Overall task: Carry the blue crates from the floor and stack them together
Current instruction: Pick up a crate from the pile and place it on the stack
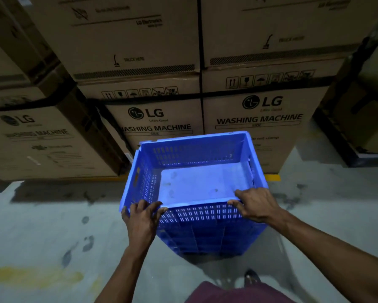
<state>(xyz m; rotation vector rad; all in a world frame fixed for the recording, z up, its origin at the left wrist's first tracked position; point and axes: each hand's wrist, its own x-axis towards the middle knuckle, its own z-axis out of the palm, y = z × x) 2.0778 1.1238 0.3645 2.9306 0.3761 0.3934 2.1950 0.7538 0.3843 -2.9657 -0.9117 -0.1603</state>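
Both hands grip the near rim of the blue crate (196, 178) at the centre of the frame: left hand (141, 217) at its lower-left corner, right hand (256, 205) lower right. It seems to sit on more crates above the floor (41, 232); keep it level and square its corners so it seats evenly.

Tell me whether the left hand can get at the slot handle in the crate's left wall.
Probably yes. The left hand grips the crate at its near left corner, and nothing blocks the handle slot.
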